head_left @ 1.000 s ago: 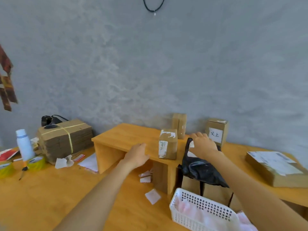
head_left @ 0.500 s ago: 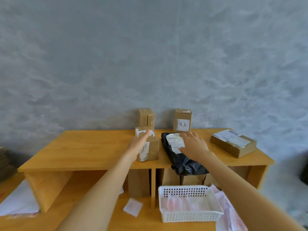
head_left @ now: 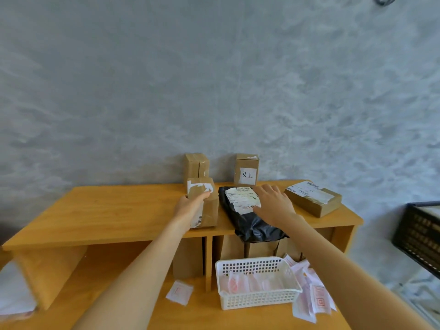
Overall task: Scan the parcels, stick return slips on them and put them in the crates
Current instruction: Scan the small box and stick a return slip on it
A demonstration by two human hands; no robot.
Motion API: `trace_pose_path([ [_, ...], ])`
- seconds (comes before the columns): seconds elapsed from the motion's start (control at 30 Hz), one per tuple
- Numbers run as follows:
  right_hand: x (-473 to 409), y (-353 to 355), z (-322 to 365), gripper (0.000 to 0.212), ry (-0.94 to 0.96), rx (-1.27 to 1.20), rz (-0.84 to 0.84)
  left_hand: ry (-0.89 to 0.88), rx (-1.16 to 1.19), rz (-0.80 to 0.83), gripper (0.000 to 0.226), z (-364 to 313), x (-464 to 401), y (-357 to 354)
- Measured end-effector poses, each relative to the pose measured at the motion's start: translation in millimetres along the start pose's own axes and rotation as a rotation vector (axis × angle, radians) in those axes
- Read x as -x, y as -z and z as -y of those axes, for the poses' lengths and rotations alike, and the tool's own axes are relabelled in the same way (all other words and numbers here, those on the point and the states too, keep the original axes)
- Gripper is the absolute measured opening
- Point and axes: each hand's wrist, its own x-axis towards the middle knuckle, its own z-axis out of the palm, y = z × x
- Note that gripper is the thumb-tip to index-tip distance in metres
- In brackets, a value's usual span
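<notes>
The wooden shelf (head_left: pixel 114 210) stands against the grey wall (head_left: pixel 214 79) and serves as reference for all that follows.

To the right of the shelf, at the edge of view, a dark slatted crate (head_left: pixel 419 234) is partly visible. On the shelf top, right end, a flat cardboard parcel (head_left: pixel 314 198) lies with a white printed label facing up. At the centre of the shelf top lies a black poly-bag parcel (head_left: pixel 252 222), its near end hanging over the front edge; a white shipping label is on its upper face. The person's right hand (head_left: pixel 273 203) rests on this bag beside the label, fingers spread and fairly straight — pressing rather than gripping.

Just left of the bag, an upright taped box (head_left: pixel 204 206) stands on the shelf top. The left hand (head_left: pixel 190 203) is against its left face, fingertips reaching its top edge; whether the fingers curl round it cannot be told.

At the back of the shelf top, near the wall, stand two small boxes — a plain brown box (head_left: pixel 195 164) and a marked box (head_left: pixel 246 169) bearing a handwritten white slip.

Below the shelf front, on the lower surface, sits a white perforated basket (head_left: pixel 257 298) holding pale slips. Loose return slips (head_left: pixel 314 294) lie just right of the basket; a single slip (head_left: pixel 179 291) lies to its left.
</notes>
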Motion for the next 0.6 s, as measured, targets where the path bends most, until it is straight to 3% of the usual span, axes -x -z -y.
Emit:
trace_pose_path([
  [0.3,33,18,-7,0.057,0.101,-0.026,-0.036,-0.054,-0.02,-0.001,0.049,-14,78,5],
  [0.4,56,12,-16,0.052,0.108,-0.011,-0.044,-0.065,-0.054,0.002,0.059,-2,112,-1],
  [0.6,108,-8,-34,0.046,0.074,-0.067,-0.05,-0.037,-0.059,-0.02,0.054,50,164,-11],
])
